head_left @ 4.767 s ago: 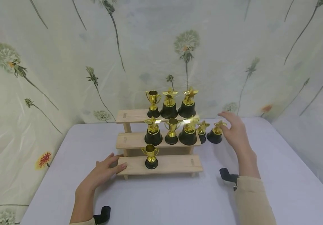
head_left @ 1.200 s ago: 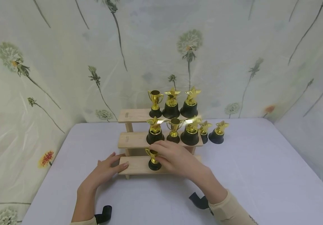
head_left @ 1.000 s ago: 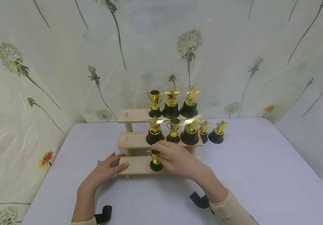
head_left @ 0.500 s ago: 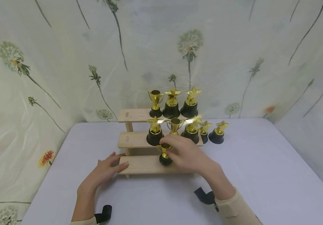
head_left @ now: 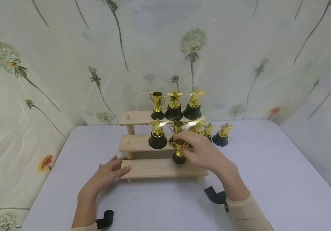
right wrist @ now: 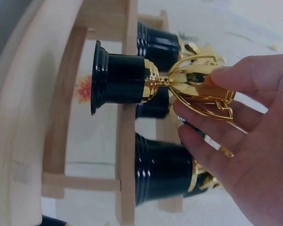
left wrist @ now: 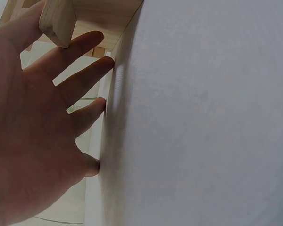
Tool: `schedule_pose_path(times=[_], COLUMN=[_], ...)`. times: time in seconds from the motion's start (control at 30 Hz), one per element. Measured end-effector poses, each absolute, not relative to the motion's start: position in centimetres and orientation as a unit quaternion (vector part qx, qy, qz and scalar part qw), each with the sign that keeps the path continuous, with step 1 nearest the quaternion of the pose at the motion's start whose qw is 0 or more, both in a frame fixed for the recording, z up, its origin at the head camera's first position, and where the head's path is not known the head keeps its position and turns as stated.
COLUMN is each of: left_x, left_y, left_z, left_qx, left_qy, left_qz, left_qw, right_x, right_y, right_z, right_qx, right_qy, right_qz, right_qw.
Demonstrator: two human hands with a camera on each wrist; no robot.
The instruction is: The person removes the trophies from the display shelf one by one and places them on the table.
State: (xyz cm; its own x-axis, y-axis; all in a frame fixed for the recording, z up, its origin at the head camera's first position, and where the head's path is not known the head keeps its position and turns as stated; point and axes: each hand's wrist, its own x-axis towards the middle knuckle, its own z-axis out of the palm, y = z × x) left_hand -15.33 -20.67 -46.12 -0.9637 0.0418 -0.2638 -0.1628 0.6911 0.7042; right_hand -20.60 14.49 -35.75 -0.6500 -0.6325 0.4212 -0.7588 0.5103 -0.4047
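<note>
In the head view, my right hand (head_left: 206, 150) pinches a small gold trophy cup (head_left: 179, 158) with a black base by its bowl. The right wrist view shows the cup (right wrist: 125, 77) raised off the lowest step, with thumb and fingers at its bowl. My left hand (head_left: 106, 175) rests at the left end of the lowest step of a three-tier wooden stand (head_left: 151, 168), thumb on top. Its fingers are straight and spread in the left wrist view. On the middle step stand a star trophy (head_left: 157, 138), another cup (head_left: 178, 125) and a second star trophy, both partly hidden by my right hand.
A cup trophy (head_left: 157, 104) and two star trophies (head_left: 174, 109) stand on the top step. Right of the stand, two more star trophies (head_left: 221, 136) are on the white-covered table (head_left: 154, 205). A floral curtain (head_left: 148, 48) hangs behind.
My right hand came from the right-hand trophies, grasped the cup on the lowest step, and has moved it right and up off that step. The left hand has stayed in place.
</note>
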Motion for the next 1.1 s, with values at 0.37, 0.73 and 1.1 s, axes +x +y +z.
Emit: schedule_pose_path(times=[0.37,0.73,1.1], left_x=[-15.3,-15.5,-15.5], left_y=[-20.8,-20.9,-20.9], left_z=[-46.3,-46.5,-46.5], left_qx=[-0.028,-0.019,-0.029], left_qy=[0.910,0.916,0.913], left_qz=[0.392,0.382,0.385], left_qw=[0.128,0.123,0.134], right_x=[-20.7,-21.0,-21.5], right_y=[16.5,19.2,21.4], right_z=[-34.6,-33.7,-33.5], right_qx=[0.386,0.321,0.299], right_qy=[-0.870,-0.896,-0.906], right_qz=[0.291,0.298,0.294], right_qw=[0.097,0.067,0.048])
